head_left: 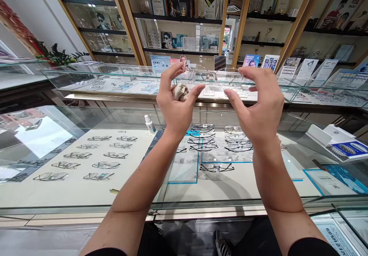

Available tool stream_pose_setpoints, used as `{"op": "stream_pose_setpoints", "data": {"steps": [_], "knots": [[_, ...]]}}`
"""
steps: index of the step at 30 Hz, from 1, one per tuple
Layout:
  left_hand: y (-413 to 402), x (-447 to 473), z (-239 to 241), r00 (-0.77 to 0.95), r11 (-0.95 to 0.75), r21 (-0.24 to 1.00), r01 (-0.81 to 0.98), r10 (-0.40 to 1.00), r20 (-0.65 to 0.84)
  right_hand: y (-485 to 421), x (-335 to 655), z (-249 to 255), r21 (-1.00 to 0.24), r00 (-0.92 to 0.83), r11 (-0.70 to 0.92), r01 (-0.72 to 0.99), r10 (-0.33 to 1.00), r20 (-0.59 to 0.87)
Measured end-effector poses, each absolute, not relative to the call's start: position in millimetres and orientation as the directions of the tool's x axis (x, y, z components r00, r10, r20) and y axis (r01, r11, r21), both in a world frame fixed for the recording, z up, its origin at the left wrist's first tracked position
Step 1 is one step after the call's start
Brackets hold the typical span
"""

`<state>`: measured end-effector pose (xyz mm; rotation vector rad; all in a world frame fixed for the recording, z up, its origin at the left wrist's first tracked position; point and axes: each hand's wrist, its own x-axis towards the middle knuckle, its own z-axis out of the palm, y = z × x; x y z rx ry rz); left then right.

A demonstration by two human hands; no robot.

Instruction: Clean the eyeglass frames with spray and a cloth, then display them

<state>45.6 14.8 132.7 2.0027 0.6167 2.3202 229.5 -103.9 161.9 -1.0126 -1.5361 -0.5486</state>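
A pair of thin-rimmed eyeglasses (215, 74) is held up in front of me, above the glass display case, spanning the gap between both hands. My left hand (176, 106) grips its left side, the index fingertip at the frame's outer edge. A crumpled beige cloth (181, 92) is also tucked in that palm, under the curled fingers. My right hand (263, 102) has the other side at its index finger, with the thumb lower and apart. The see-through lenses blend into the background, so their edges are hard to make out.
Below my arms, the glass display case (129, 194) holds rows of eyeglasses (99, 137). On it stand a small white spray bottle (150, 124) and, to the right, an open white box (339, 142). Behind are another glass counter (120, 86) with leaflets and shelves (178, 17).
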Motion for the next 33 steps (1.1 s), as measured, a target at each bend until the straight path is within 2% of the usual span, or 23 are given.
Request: {"op": "stream_pose_setpoints", "data": {"steps": [4, 10, 15, 24, 33], "knots": [[15, 47, 131, -0.189, -0.923, 0.322, 0.210, 0.285, 0.940, -102, 229, 161, -0.215, 0.035, 0.483, 0.849, 0.354, 0.934], [22, 44, 128, -0.213, -0.919, 0.257, 0.298, 0.198, 0.957, -95, 231, 157, -0.217, 0.017, 0.510, 0.833, 0.367, 0.930], [22, 44, 126, -0.261, -0.907, 0.214, 0.363, 0.122, 0.958, -92, 231, 155, -0.279, 0.035, 0.561, 0.779, 0.406, 0.913], [20, 45, 125, -0.297, -0.920, 0.232, 0.318, 0.135, 0.945, -84, 236, 152, -0.366, 0.079, 0.617, 0.697, 0.441, 0.894], [27, 46, 121, -0.335, -0.869, 0.193, 0.457, 0.033, 0.942, -85, 238, 155, -0.389, 0.107, 0.626, 0.676, 0.439, 0.892]]}}
